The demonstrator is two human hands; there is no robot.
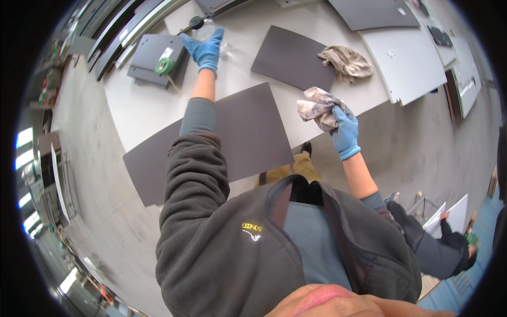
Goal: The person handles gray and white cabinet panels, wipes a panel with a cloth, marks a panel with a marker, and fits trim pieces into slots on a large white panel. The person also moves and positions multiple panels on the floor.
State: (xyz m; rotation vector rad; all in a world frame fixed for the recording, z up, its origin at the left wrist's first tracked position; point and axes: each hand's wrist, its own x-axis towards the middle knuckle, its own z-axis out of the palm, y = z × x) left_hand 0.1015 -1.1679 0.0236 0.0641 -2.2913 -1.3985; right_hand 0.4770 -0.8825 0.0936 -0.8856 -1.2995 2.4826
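Note:
My left hand (203,51), in a blue glove, reaches to the far side of the table with thumb and fingers spread. Just beyond it is a clear plastic bottle (203,33) with a black cap, partly hidden by the hand; whether they touch I cannot tell. A crumpled, stained cloth (319,109) is gripped in my right hand (345,132), also gloved in blue, by the table's near edge. Between my arms lies a flat dark grey panel (251,124), overhanging the near edge. Another dark panel (289,55) lies farther back, with a beige rag (347,63) on its right end.
Small grey panels (153,53) are stacked at the left, with a green tape roll (164,66) on top. A white panel (404,63) and a grey one (375,11) occupy the right. Behind me at lower right, another person (441,253) handles a white sheet.

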